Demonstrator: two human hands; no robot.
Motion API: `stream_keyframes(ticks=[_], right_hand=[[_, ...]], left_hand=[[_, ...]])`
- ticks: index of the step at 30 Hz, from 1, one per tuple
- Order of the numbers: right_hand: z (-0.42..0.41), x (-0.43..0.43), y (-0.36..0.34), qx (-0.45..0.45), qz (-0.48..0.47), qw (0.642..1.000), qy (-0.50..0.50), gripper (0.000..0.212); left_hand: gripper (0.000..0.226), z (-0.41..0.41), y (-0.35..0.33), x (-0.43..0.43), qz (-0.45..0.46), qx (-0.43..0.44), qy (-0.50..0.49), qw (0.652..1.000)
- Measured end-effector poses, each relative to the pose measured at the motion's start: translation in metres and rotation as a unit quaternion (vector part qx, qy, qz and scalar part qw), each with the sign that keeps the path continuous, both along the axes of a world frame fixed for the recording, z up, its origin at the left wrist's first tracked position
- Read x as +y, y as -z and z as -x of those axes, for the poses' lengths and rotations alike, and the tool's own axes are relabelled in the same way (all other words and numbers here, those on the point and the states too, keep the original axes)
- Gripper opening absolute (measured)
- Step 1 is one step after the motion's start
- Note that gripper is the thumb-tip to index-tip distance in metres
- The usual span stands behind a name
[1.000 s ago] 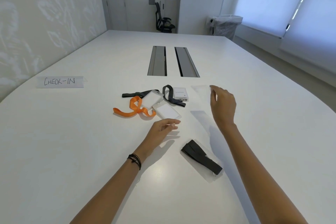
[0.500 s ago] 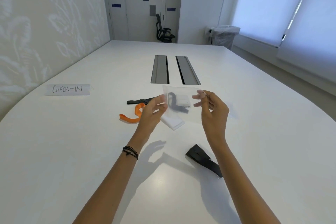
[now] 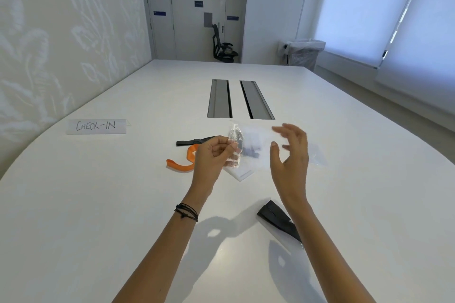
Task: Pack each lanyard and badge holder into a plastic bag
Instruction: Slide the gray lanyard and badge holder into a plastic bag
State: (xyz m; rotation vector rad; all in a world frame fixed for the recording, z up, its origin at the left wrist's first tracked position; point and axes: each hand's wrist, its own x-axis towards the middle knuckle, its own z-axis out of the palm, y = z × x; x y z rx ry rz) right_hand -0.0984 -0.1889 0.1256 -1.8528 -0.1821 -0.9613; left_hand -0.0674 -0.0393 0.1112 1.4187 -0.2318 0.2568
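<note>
My left hand (image 3: 213,155) pinches the left edge of a clear plastic bag (image 3: 256,147) and holds it up above the table. My right hand (image 3: 290,152) hovers at the bag's right side with fingers spread, blurred, gripping nothing. Behind the bag lie an orange lanyard (image 3: 181,163), a black lanyard (image 3: 197,141) and a white badge holder (image 3: 240,173); a dark lanyard shows dimly through the bag. A bagged black lanyard (image 3: 278,220) lies close to me, partly under my right forearm.
The white table (image 3: 98,204) carries a "CHECK-IN" paper sign (image 3: 96,126) at the left and two cable slots (image 3: 240,99) in the middle. Another clear bag (image 3: 316,155) lies to the right. A chair (image 3: 222,44) and a bin (image 3: 305,53) stand beyond the far end.
A second ago my right hand picked the bag off the table. Both hands then held it up. Now my right hand has let go and opened; the left keeps the bag.
</note>
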Motion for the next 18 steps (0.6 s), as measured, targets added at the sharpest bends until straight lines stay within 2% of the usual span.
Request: stream_keyframes(ticks=[6,18], right_hand=[[-0.002,0.014,0.008,0.036,0.079,0.993,-0.076,0.017],[-0.004,0.016,0.008,0.039,0.048,0.993,-0.103,0.013]], left_hand=[[0.011,0.005,0.000,-0.010,0.014,-0.013,-0.004,1.000],[0.013,0.009,-0.008,-0.011,0.016,-0.011,-0.032,0.999]])
